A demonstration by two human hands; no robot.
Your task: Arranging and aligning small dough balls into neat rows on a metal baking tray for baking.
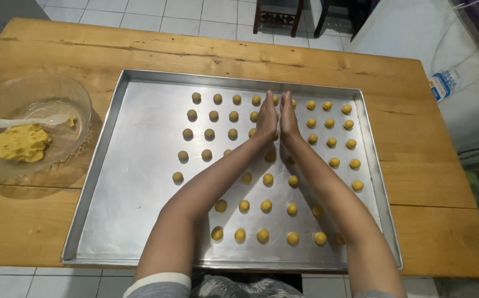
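Hands: left hand, right hand, pressed together; roughly forty-five dough balls.

We see our two bare forearms reaching forward from the bottom edge of the view, converging as they go, so that they form a narrow upside-down V. Our left hand and our right hand meet at the far end, set side by side with the palms facing each other and pressed close together. The fingers of both hands are straight and held together, pointing away from us, with the fingertips level. Whether anything lies between the palms cannot be told. Both wrists are straight, in line with the forearms. Short grey sleeve cuffs show at our upper arms.
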